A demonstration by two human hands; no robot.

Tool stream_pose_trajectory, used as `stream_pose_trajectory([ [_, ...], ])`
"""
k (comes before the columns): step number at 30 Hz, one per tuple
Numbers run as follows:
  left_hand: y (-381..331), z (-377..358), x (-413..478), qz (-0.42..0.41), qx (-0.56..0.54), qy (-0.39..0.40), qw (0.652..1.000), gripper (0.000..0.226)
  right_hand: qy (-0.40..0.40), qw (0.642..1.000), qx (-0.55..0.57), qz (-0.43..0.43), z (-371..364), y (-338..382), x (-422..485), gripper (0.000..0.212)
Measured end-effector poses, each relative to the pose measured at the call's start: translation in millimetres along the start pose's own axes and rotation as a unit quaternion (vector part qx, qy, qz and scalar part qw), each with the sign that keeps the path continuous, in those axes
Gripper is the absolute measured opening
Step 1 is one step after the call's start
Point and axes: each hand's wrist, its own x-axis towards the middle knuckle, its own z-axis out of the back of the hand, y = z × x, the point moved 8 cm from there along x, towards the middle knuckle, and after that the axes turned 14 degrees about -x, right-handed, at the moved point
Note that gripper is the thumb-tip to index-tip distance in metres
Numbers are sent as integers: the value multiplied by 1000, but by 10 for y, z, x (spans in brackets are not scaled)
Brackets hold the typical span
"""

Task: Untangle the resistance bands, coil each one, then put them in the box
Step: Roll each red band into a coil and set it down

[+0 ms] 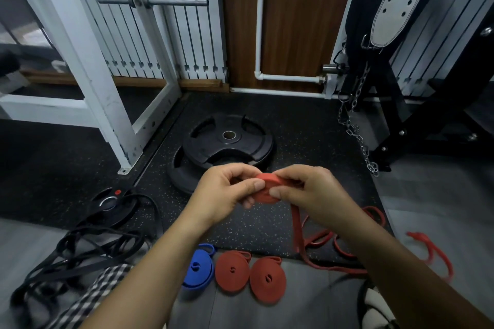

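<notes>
Three finished coils on floor — one blue coil (199,267), two red coils (250,275), fourth red coil (267,189) between both hands

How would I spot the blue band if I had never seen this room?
Find the stacked black weight plates on the speckled mat. Come toward the person onto the grey floor, where three coiled bands lie in a row. The blue band is the leftmost, beside two red coils; it is the only blue one.
</notes>
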Motion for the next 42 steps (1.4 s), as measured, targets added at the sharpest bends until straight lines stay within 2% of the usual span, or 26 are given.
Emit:
stream_pose_trajectory([
  [3, -8, 42, -13, 3, -103, -31, 994, 10, 17, 982, 182, -52, 35, -81, -2, 18],
  [6, 86, -2, -27, 40, -213, -41, 975, 10, 7, 962, 265, -72, 26, -114, -11, 15],
  [8, 137, -37, -34, 78, -240, -32, 967, 17, 6, 960, 273, -67, 37, -101, -17, 16],
  [10, 125, -23, -32, 90, -174, -4, 981, 18, 18, 978, 201, -57, 75, -102, -31, 16],
  [12, 76, 10, -14, 58, -37, 19, 997, 25, 18, 998, 47, -34, 110, -127, -37, 14],
  [14, 42, -14, -6, 17, 93, 32, 995, 32, 19, 997, -69, -3, 73, -106, -41, 8],
  [16, 26, -93, -7, -6, 127, 49, 991, 25, 23, 997, -75, 19, 23, -38, -50, 9],
  [18, -13, -101, 0, -9, 39, 36, 999, 19, 21, 999, 41, -2, 53, -12, -47, 13],
  [21, -77, -43, -11, -16, -111, -9, 994, 13, -12, 972, 230, -43, 169, -72, -53, 18],
  [26, 37, -114, -40, 28, -260, -44, 964, 20, -23, 943, 323, -73, 55, -94, -81, 22],
  [30, 117, -172, -52, 64, -314, -39, 946, 16, -23, 932, 350, -86, 59, -142, -76, 22],
  [38, 71, -101, -52, 69, -241, -12, 968, 13, -15, 933, 351, -79, 134, -104, -86, 21],
  [42, 162, -183, -83, 88, -309, -18, 947, 14, -2, 936, 346, -69, 84, -69, -82, 25],
])
